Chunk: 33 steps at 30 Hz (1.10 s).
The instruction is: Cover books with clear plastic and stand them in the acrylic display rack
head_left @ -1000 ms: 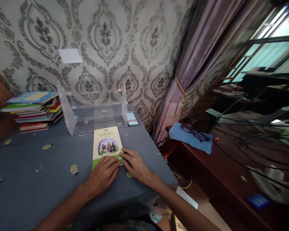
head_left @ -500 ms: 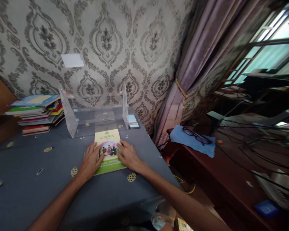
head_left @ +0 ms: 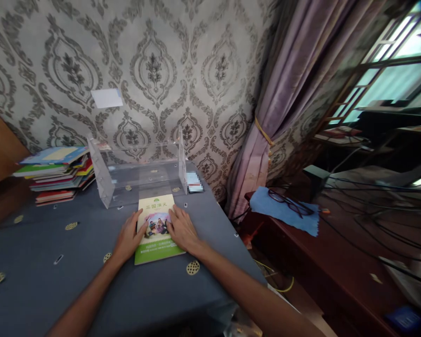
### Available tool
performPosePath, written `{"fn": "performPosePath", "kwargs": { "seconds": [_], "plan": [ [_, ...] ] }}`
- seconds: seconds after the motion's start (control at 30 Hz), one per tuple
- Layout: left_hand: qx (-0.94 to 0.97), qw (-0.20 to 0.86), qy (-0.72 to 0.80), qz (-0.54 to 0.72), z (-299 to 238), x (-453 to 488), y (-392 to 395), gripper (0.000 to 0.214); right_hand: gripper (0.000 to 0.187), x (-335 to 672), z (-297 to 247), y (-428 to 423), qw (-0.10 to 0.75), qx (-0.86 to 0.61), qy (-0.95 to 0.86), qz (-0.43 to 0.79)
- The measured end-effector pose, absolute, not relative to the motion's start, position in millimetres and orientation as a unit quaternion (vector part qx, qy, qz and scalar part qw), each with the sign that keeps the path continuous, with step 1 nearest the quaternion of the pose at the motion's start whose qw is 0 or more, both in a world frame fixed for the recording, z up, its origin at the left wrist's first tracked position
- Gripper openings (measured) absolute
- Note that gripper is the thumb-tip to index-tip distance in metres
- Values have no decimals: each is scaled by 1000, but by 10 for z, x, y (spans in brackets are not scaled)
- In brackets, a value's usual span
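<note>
A paperback book [head_left: 157, 241] with a cream and green cover and a colour picture lies closed and flat on the table. My left hand [head_left: 129, 238] rests along its left edge, thumb touching the cover and fingers stretched out beside it. On the right side of the cover lies my right hand [head_left: 183, 229], its fingers extended over the edge of the picture. Both hands are open. Just behind the book stands a clear acrylic rack [head_left: 103, 180] with upright side panels.
At the left rear is a stack of books [head_left: 61, 171]. A small pixelated item [head_left: 194, 182] lies right of the rack. To the right, a dark red desk [head_left: 287, 238] bears a blue cloth [head_left: 284, 210], glasses [head_left: 289, 202] and tangled cables [head_left: 379, 206].
The view has shifted slightly, so the scene sits lower. My left hand has eased toward the book's left edge, and my right fingers reach slightly farther over the picture. The book stays flat.
</note>
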<state>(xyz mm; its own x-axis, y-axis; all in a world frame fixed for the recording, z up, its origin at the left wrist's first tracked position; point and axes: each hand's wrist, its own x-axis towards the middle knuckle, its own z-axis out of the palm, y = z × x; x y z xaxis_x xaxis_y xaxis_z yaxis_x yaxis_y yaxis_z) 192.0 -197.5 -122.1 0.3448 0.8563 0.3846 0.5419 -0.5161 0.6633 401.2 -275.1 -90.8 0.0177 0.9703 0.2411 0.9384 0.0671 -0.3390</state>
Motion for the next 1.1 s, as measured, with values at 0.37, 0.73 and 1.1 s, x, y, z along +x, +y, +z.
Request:
{"fn": "performPosePath", "kwargs": {
  "seconds": [0.37,0.73,1.1],
  "plan": [
    [446,608,445,482,-942,1974,-2000,68,47,4007,-888,-2746,217,-682,-697,47],
    [322,757,405,398,-610,2177,-2269,58,53,4031,-992,-2697,288,-678,-672,79],
    [291,767,390,419,-491,2142,-2287,61,53,4176,-998,-2638,492,-582,-587,274]
  ]
}}
